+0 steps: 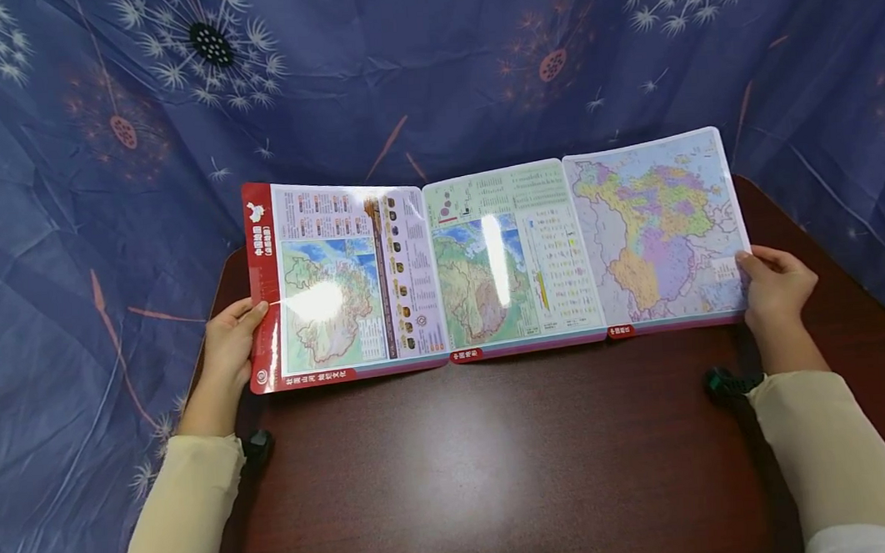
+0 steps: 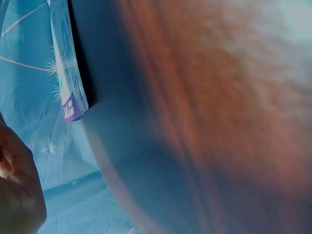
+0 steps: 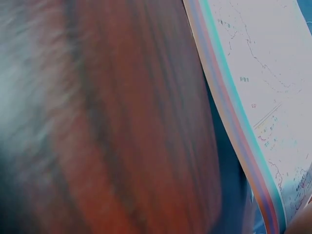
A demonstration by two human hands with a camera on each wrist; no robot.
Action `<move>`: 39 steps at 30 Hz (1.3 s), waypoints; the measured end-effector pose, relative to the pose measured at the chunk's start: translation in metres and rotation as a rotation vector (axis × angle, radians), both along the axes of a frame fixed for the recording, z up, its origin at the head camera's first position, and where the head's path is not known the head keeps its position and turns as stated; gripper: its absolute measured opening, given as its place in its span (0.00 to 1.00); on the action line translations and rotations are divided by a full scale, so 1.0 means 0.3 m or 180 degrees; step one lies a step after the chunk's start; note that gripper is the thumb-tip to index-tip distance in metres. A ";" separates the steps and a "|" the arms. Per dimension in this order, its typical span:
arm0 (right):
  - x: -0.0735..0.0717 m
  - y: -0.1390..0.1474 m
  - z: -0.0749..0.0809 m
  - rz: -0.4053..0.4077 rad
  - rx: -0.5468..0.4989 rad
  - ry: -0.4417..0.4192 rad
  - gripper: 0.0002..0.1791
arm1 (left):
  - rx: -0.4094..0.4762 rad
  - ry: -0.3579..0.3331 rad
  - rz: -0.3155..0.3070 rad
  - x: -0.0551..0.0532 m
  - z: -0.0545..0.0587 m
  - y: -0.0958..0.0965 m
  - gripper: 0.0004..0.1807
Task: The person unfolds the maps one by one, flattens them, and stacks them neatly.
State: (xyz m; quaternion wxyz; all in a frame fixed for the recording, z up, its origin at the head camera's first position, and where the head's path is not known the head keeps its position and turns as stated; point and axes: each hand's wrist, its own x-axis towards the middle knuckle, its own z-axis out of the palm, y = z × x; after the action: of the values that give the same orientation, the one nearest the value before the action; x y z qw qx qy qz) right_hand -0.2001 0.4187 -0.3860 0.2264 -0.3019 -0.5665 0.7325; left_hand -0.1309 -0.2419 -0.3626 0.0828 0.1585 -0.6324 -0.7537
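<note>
A glossy fold-out map (image 1: 513, 260) with three joined panels is spread above the far part of the table. My left hand (image 1: 228, 346) pinches its red left border, thumb in front. At the other end, my right hand (image 1: 779, 288) pinches the right edge beside the panel of coloured regions. Bright glare hides parts of the left and middle panels. In the left wrist view the map (image 2: 68, 63) shows nearly edge-on, above part of my left hand (image 2: 19, 180). The right wrist view shows the map's striped border (image 3: 239, 126) up close.
Beneath the map is a dark reddish-brown table (image 1: 460, 468) with a glare spot. A blue curtain (image 1: 417, 69) with dandelion prints hangs behind and at both sides. Dark wrist straps (image 1: 724, 383) show near both cream sleeves (image 1: 835, 456).
</note>
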 end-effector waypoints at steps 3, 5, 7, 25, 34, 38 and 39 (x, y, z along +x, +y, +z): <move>-0.022 -0.007 -0.005 -0.0060 0.0079 0.0011 0.09 | -0.0145 -0.0075 0.0113 -0.025 -0.002 0.012 0.07; -0.037 -0.010 -0.005 -0.0077 0.0152 -0.0010 0.08 | -0.0245 -0.0100 0.0162 -0.042 -0.003 0.019 0.10; -0.053 -0.014 -0.001 -0.0068 0.0279 -0.0079 0.08 | -0.0332 -0.0090 0.0211 -0.060 -0.005 0.024 0.13; -0.141 -0.066 0.007 0.0253 0.1747 -0.1149 0.14 | -0.2882 -0.0133 0.0658 -0.182 -0.041 0.059 0.16; -0.141 -0.075 0.005 0.0564 0.2441 -0.1378 0.20 | -0.3289 -0.0124 0.0752 -0.208 -0.064 0.079 0.14; -0.137 -0.080 0.002 0.0957 0.2783 -0.1441 0.22 | -0.3326 -0.0217 0.0772 -0.212 -0.065 0.081 0.14; -0.135 -0.082 0.000 0.1066 0.2830 -0.1446 0.23 | -0.3343 -0.0243 0.0777 -0.214 -0.065 0.080 0.14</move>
State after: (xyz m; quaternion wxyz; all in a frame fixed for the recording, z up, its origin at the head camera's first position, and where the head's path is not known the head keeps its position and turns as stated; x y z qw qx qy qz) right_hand -0.2406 0.3939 -0.3859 0.0840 -0.2333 -0.8979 0.3636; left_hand -0.1950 -0.2178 -0.3822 0.2148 0.1954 -0.9037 -0.3147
